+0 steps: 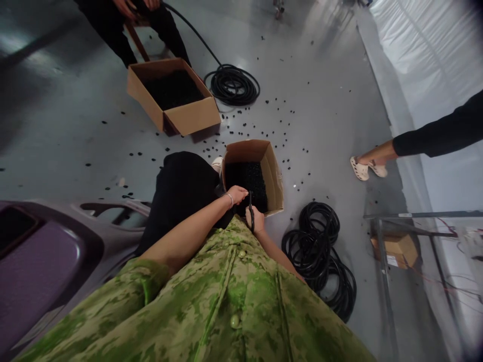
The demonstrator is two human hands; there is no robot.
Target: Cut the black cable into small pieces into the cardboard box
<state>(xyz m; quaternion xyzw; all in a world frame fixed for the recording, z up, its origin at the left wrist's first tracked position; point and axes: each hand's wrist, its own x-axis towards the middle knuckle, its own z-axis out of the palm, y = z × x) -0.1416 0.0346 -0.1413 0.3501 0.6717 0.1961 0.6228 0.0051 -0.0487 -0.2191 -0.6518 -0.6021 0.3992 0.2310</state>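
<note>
My right hand point(257, 220) is closed round the handle of dark scissors point(250, 203), whose blades point away from me. My left hand point(237, 194), with a bracelet on the wrist, is pinched closed, its fingertips beside the blades. What it pinches is too small to make out. Both hands are over the near side of an open cardboard box point(274, 171). Many small black pieces point(254, 176) fill the bottom of that box.
A second cardboard box point(194, 116) holds black pieces before a seated person point(169, 30). Coiled black hoses point(234, 85) lie behind it and at right point(317, 241). Black bits litter the floor. A purple chair point(49, 271) is at left; a person's legs point(415, 143) and a metal frame point(385, 271) are at right.
</note>
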